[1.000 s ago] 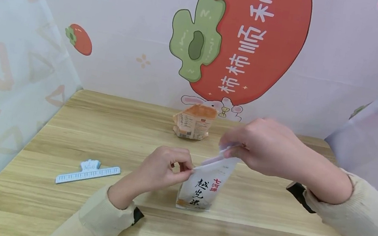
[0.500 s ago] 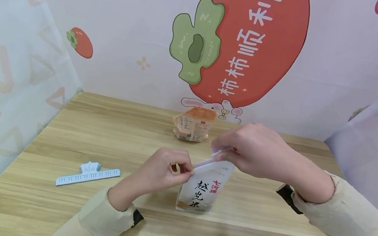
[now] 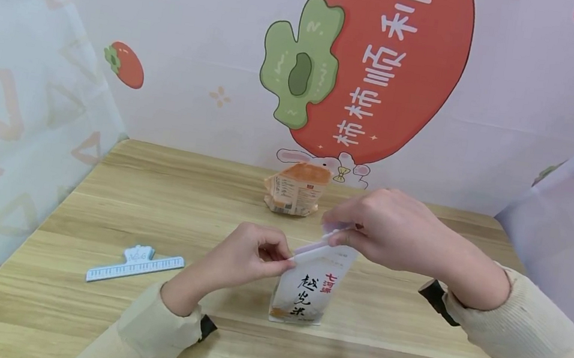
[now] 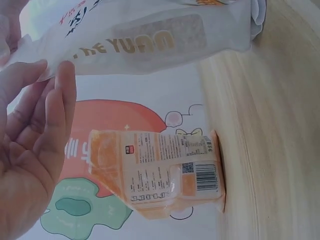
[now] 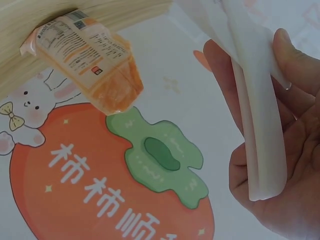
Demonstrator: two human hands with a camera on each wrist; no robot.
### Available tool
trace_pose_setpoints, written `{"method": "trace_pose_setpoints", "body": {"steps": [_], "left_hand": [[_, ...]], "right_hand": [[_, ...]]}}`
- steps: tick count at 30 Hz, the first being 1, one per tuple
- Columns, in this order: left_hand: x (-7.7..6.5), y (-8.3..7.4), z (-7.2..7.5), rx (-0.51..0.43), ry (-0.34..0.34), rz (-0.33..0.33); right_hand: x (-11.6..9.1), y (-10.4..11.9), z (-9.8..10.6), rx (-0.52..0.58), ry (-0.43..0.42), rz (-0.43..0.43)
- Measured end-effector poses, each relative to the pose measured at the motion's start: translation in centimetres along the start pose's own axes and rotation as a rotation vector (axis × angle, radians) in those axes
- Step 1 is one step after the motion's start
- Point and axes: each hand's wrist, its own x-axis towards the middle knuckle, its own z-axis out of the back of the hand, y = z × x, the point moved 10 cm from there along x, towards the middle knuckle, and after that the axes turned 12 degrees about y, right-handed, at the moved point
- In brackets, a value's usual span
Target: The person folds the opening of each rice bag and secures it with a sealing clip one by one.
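A white rice bag with black and red writing stands upright mid-table. My left hand pinches its upper left corner between thumb and index finger; the other fingers are bent in the left wrist view. My right hand grips a long pale lavender bag clip at the bag's upper right. The clip lies along the bag's top edge, its two long bars close together in the right wrist view. My right fingers partly hide its handle.
A light blue bag clip lies on the wooden table at the left. Behind the rice bag stands an orange-and-white food packet, near the printed back wall.
My right hand has come slightly down and left with the lavender clip, then stayed nearly still. My left hand keeps its pinch on the bag's corner.
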Motion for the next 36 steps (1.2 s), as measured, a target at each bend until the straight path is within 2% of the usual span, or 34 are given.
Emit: {"method": "trace_pose_setpoints", "body": {"steps": [7,17,24,31,36], "left_hand": [[0.0,0.3,0.1,-0.011,-0.007,0.022],[-0.1,0.0,0.3,0.000,-0.010,0.030],[0.0,0.4,0.1,-0.045,0.015,0.030],[0.0,1.4,-0.1,-0.180,0.073,0.047],[0.1,1.6,0.0,-0.159,0.072,0.069]], "right_hand": [[0.2,0.0,-0.3,-0.001,-0.002,0.000],[0.4,0.5,-0.5,0.006,-0.003,-0.004],[0.2,0.5,-0.7,0.021,-0.022,0.009],[0.2,0.5,-0.7,0.034,-0.028,0.027],[0.3,0.8,-0.9,0.047,-0.030,0.042]]}}
